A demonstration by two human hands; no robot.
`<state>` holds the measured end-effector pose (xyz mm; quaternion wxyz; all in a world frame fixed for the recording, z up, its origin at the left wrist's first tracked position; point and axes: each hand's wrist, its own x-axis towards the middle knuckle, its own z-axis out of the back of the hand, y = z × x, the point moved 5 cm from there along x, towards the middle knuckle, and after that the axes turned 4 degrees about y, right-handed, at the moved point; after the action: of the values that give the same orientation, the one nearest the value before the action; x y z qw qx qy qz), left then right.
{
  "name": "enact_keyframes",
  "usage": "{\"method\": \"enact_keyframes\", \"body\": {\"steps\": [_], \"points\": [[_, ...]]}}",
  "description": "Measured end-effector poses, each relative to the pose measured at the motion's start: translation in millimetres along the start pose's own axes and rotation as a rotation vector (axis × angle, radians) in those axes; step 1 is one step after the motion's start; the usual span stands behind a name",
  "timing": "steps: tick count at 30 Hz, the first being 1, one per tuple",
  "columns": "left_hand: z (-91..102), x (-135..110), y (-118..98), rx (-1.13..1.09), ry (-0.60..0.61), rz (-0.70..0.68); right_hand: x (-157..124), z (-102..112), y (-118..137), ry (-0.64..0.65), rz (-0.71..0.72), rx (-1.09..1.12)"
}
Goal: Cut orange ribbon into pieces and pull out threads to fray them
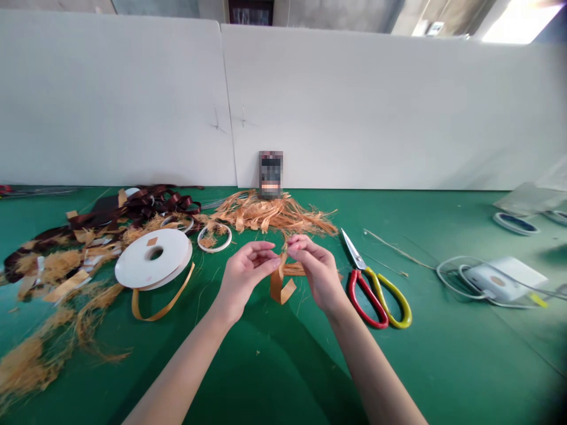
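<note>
Thumb and fingers of my left hand (245, 273) pinch one side of a short golden-tan ribbon (277, 287), whose lower end curls below my hands. My right hand (315, 268) is closed at the ribbon's upper end, where thin frayed threads show between the fingertips. Just behind my hands lies a heap of fringed tan ribbon pieces (248, 213). Scissors (370, 289) with one red and one yellow handle lie partly spread to the right of my right hand. Left of my left hand rests a white ribbon spool (170, 247) with a loose tan tail.
Dark brown ribbon (146, 206) and frayed tan threads (31, 360) tangle at the left. A white ring (215, 238) lies behind the spool. A white charger with cable (505, 278) sits at the right. A white partition (381, 106) stands along the green table's back, with a blurred dark box (271, 175) before it.
</note>
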<state>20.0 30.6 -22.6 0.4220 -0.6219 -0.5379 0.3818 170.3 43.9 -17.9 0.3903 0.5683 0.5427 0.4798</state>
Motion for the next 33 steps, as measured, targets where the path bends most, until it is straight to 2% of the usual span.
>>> {"method": "enact_keyframes", "body": {"steps": [2, 4, 5, 9, 12, 18, 23, 27, 29, 33], "points": [[1.0, 0, -1, 0.010, -0.010, -0.009, 5, 7, 7, -0.033, 0.010, 0.011], [1.7, 0, -2, 0.019, -0.020, -0.019, 11, 10, 18, -0.012, 0.007, -0.008], [1.8, 0, -3, 0.022, -0.024, -0.020, 14, 9, 24, 0.035, 0.003, -0.043], [1.1, -1, -5, 0.030, -0.028, -0.018, 19, -14, 47, 0.363, 0.014, -0.362], [1.6, 0, -6, 0.037, -0.036, -0.027, 20, -26, 56, 0.460, 0.024, -0.515], [4.5, 1, -6, 0.098, -0.070, -0.044, 27, -29, 59, 0.462, 0.058, -0.483], [5.2, 0, -6, 0.106, -0.079, -0.054, 34, -18, 64, 0.344, 0.129, -0.415], [7.1, 0, -6, 0.112, -0.087, -0.047, 32, -18, 67, 0.349, 0.139, -0.413], [6.8, 0, -7, 0.123, -0.074, -0.041, 30, -20, 65, 0.380, 0.111, -0.449], [6.0, 0, -9, 0.132, -0.048, -0.068, 28, -25, 53, 0.456, -0.038, -0.455]]}}
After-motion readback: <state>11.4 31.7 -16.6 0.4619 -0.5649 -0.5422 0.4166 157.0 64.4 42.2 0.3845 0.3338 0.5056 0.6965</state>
